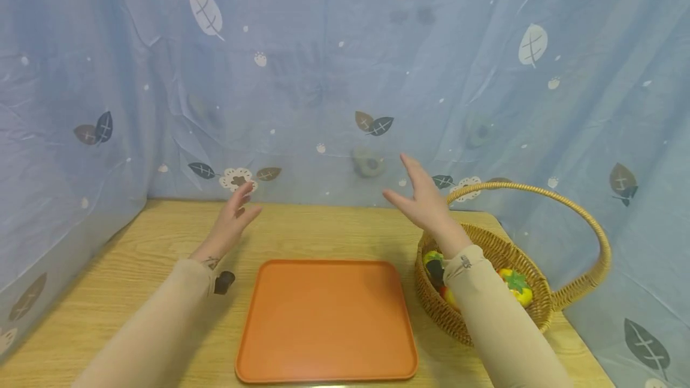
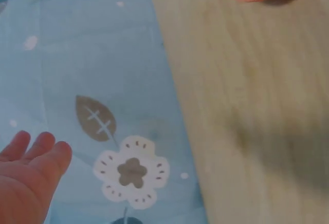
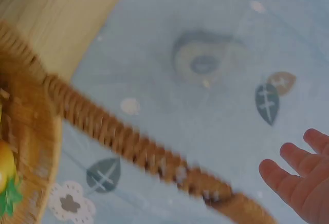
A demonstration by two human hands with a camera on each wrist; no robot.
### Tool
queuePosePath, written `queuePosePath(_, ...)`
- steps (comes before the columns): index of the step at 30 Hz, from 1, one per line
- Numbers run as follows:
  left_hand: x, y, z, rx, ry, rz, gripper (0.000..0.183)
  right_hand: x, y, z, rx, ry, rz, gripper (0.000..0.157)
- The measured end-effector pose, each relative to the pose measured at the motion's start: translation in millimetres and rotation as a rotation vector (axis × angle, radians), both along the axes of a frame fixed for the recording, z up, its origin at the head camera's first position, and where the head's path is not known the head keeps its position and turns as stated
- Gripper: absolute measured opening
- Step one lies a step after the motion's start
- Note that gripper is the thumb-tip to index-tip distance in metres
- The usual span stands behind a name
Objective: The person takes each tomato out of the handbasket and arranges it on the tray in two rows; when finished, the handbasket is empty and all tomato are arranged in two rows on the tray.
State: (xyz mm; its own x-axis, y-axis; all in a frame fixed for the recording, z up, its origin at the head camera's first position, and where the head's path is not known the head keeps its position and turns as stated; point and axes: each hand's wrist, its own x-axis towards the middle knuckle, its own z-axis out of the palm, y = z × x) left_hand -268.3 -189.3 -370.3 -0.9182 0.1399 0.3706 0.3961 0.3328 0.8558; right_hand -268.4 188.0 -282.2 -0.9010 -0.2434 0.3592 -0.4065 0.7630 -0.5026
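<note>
My left hand point(image 1: 229, 226) is raised over the left part of the table, fingers extended and nothing in its grasp. On the other side my right hand point(image 1: 426, 199) is held up at the basket's left rim in the head view, thumb and fingers spread, holding nothing. An orange tray point(image 1: 326, 322) with a bare surface lies between the forearms. To the right stands a wicker basket point(image 1: 504, 250) with a tall looped handle point(image 1: 598, 232). Inside it are yellow and red fruits with green leaves point(image 1: 517, 286), partly hidden by the right sleeve.
The wooden table point(image 1: 323, 229) meets a blue patterned curtain point(image 1: 302, 76) at the back and both sides. The basket's handle arches up at the right, near the curtain. A black wrist device point(image 1: 224, 282) shows beside the left cuff.
</note>
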Motion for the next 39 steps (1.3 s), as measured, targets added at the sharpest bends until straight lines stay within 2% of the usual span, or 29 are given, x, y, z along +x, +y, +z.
queuePosePath(5, 25.2, -7.7, -10.2, 0.061, 0.011, 0.004, 0.059, 21.2, 20.6, 5.7, -0.062, 0.014, 0.007, 0.080)
queuePosePath(10, 45.7, -14.6, -24.8, 0.062, -0.004, 0.013, 0.058, 42.3, 42.2, 5.4, -0.164, 0.047, 0.027, 0.063)
queuePosePath(15, 59.1, -18.8, -38.0, 0.066, -0.019, 0.007, 0.058, 60.0, 66.0, -0.2, -0.163, 0.054, -0.042, 0.043)
queuePosePath(18, 63.8, -20.6, -43.8, 0.052, -0.031, 0.011, 0.057, 63.9, 82.0, -7.6, -0.137, 0.002, -0.099, 0.039)
queuePosePath(22, 69.8, -21.4, -50.2, 0.047, -0.045, 0.016, 0.057, 58.0, 103.6, -15.6, -0.082, -0.149, -0.185, 0.052)
queuePosePath(25, 73.6, -21.4, -56.0, 0.070, -0.036, 0.014, 0.056, 46.8, 116.5, -20.8, -0.030, -0.240, -0.228, 0.064)
queuePosePath(30, 77.2, -20.2, -65.8, 0.107, -0.018, 0.016, 0.054, 25.8, 129.2, -31.2, 0.033, -0.371, -0.281, 0.078)
queuePosePath(35, 78.2, -18.6, -69.9, 0.107, -0.013, 0.019, 0.053, 9.2, 135.1, -42.0, 0.136, -0.510, -0.308, 0.092)
queuePosePath(37, 78.4, -18.5, -70.6, 0.112, -0.012, 0.013, 0.052, 3.6, 135.1, -47.8, 0.159, -0.540, -0.303, 0.083)
queuePosePath(39, 78.6, -18.6, -71.2, 0.117, -0.012, 0.005, 0.052, -0.9, 134.2, -54.4, 0.187, -0.544, -0.307, 0.065)
